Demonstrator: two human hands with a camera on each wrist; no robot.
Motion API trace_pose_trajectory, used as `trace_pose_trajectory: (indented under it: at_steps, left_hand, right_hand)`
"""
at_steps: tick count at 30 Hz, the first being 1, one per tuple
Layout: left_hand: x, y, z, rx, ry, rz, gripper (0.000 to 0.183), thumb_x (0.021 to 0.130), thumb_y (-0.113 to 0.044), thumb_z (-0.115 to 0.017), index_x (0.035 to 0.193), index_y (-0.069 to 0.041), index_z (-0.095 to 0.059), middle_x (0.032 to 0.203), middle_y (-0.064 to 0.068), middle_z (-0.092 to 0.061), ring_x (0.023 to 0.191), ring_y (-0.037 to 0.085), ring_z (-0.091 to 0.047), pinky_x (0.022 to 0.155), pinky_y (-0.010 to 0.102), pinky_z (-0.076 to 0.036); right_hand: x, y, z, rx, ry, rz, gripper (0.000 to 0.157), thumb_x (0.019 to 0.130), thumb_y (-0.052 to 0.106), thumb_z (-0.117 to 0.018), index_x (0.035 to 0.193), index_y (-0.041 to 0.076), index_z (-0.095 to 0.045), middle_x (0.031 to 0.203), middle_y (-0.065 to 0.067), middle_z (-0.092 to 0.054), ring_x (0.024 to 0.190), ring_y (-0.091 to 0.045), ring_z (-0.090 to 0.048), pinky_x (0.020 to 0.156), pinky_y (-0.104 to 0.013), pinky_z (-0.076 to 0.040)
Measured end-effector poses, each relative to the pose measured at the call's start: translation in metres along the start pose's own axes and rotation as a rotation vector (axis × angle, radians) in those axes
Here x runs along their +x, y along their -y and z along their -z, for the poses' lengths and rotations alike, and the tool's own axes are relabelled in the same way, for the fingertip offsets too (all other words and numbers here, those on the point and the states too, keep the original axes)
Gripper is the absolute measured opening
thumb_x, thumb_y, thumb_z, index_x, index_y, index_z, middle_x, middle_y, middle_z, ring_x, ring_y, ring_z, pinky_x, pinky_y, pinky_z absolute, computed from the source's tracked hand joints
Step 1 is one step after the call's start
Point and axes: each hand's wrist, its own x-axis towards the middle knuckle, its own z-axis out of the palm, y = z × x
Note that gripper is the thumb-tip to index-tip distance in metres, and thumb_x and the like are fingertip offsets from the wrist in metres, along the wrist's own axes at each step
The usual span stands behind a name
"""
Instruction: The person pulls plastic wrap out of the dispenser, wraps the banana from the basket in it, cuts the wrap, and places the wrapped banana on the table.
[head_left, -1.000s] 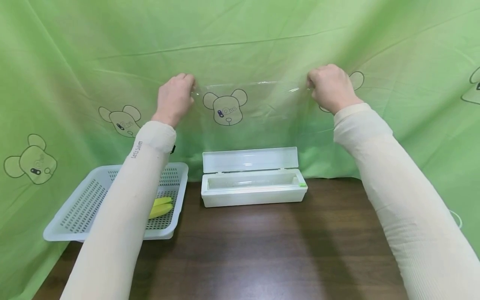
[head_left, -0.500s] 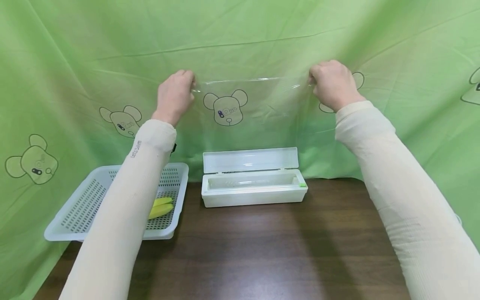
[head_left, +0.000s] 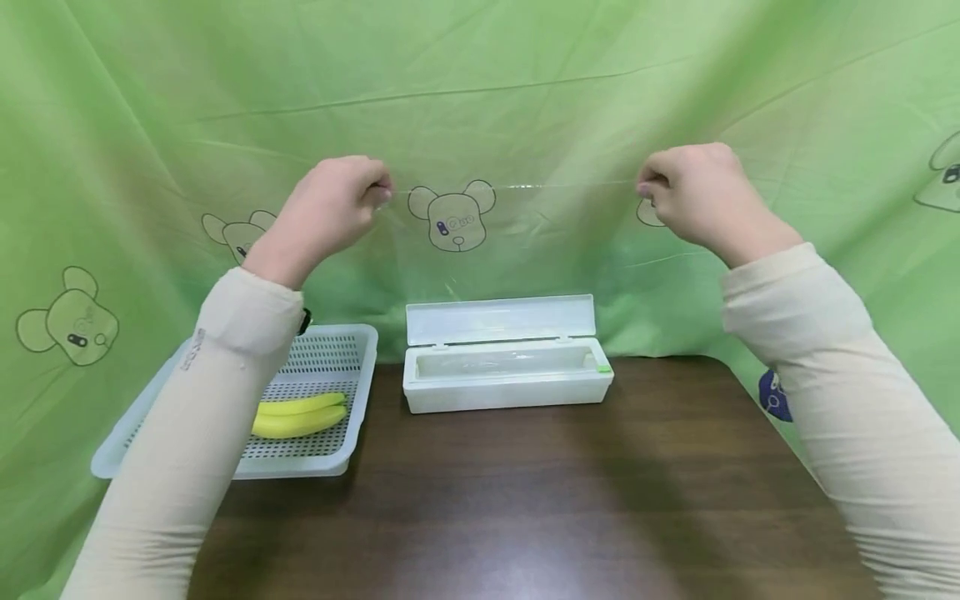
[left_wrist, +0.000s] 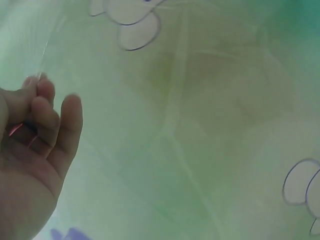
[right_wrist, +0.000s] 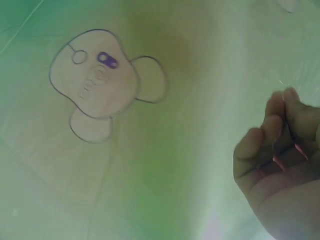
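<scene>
A clear sheet of cling film (head_left: 521, 208) spans the gap between my raised hands, its shiny top edge nearly level. My left hand (head_left: 326, 204) pinches one upper corner between thumb and finger; in the left wrist view, that hand (left_wrist: 37, 150) has the film's edge at its fingertips. At the other corner, my right hand (head_left: 701, 196) also pinches the film. The right wrist view shows that hand (right_wrist: 285, 160) with thumb and index finger pressed together. Below the sheet, a white cling film dispenser box (head_left: 510, 396) stands on the table with its lid (head_left: 500, 319) raised.
A pale plastic basket (head_left: 363, 375) with yellow bananas (head_left: 300, 422) stands at the left, partly behind my left sleeve. The brown wooden table (head_left: 480, 492) reaches back to a green curtain (head_left: 525, 50) printed with bear faces.
Both hands have come lower and nearer to me, and a little farther apart. The film's top edge has dropped with them. More of the bananas shows past my left sleeve.
</scene>
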Motion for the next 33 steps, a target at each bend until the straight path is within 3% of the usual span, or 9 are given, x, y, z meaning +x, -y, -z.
trace_pose_trajectory:
  at_steps: [5, 10, 19, 21, 22, 26, 33]
  left_hand:
    - [-0.024, -0.006, 0.006, -0.005, -0.002, -0.058, 0.012, 0.1, -0.001, -0.061, 0.104, 0.0, -0.072, 0.102, 0.013, -0.071, 0.095, 0.028, -0.065, 0.088, 0.043, -0.051]
    - [-0.046, -0.011, 0.004, 0.001, -0.026, -0.12, 0.01, 0.098, -0.002, -0.065, 0.103, -0.001, -0.073, 0.099, 0.009, -0.071, 0.091, 0.025, -0.065, 0.085, 0.042, -0.052]
    - [-0.094, -0.02, -0.011, -0.081, -0.137, -0.319, 0.01, 0.093, 0.004, -0.069, 0.097, -0.004, -0.073, 0.091, 0.003, -0.07, 0.08, 0.017, -0.063, 0.074, 0.036, -0.054]
    - [-0.106, -0.023, -0.014, -0.085, -0.15, -0.348, 0.011, 0.091, 0.004, -0.07, 0.097, -0.006, -0.073, 0.09, 0.001, -0.07, 0.077, 0.013, -0.062, 0.071, 0.033, -0.053]
    - [-0.112, -0.024, -0.015, -0.087, -0.154, -0.359, 0.012, 0.091, 0.004, -0.071, 0.096, -0.006, -0.073, 0.09, 0.0, -0.069, 0.076, 0.012, -0.061, 0.069, 0.032, -0.053]
    - [-0.132, -0.028, -0.019, -0.086, -0.16, -0.396, 0.015, 0.087, 0.005, -0.073, 0.095, -0.008, -0.072, 0.088, -0.004, -0.066, 0.072, 0.007, -0.056, 0.064, 0.028, -0.052]
    - [-0.168, -0.033, -0.03, -0.095, -0.149, -0.425, 0.017, 0.086, 0.002, -0.071, 0.096, -0.012, -0.071, 0.087, -0.008, -0.061, 0.07, 0.004, -0.052, 0.06, 0.024, -0.05]
  right_hand:
    - [-0.03, 0.016, 0.005, 0.002, -0.059, 0.088, 0.005, 0.092, 0.0, -0.07, 0.093, 0.0, -0.075, 0.088, -0.015, -0.073, 0.075, -0.034, -0.065, 0.075, -0.053, -0.048]
    - [-0.06, 0.033, 0.003, 0.008, -0.094, 0.138, 0.009, 0.087, -0.005, -0.072, 0.089, 0.003, -0.075, 0.081, -0.008, -0.071, 0.067, -0.024, -0.061, 0.066, -0.047, -0.048]
    - [-0.112, 0.05, -0.007, 0.049, -0.205, 0.339, 0.022, 0.073, -0.008, -0.08, 0.09, 0.003, -0.073, 0.082, -0.006, -0.072, 0.069, -0.023, -0.065, 0.058, -0.045, -0.053]
    - [-0.125, 0.052, -0.008, 0.059, -0.227, 0.378, 0.004, 0.086, 0.004, -0.074, 0.09, 0.005, -0.073, 0.082, -0.004, -0.071, 0.069, -0.02, -0.065, 0.059, -0.042, -0.053]
    - [-0.131, 0.053, -0.01, 0.066, -0.236, 0.392, 0.008, 0.093, 0.013, -0.07, 0.089, 0.007, -0.072, 0.081, -0.001, -0.07, 0.069, -0.018, -0.064, 0.059, -0.04, -0.053]
    - [-0.154, 0.059, -0.016, 0.116, -0.267, 0.434, 0.05, 0.109, 0.043, -0.04, 0.086, 0.011, -0.072, 0.077, 0.006, -0.066, 0.067, -0.012, -0.059, 0.059, -0.028, -0.05]
    - [-0.193, 0.072, -0.027, 0.155, -0.248, 0.472, 0.048, 0.11, 0.039, -0.038, 0.081, 0.017, -0.069, 0.077, 0.016, -0.056, 0.067, -0.002, -0.048, 0.057, -0.016, -0.043]
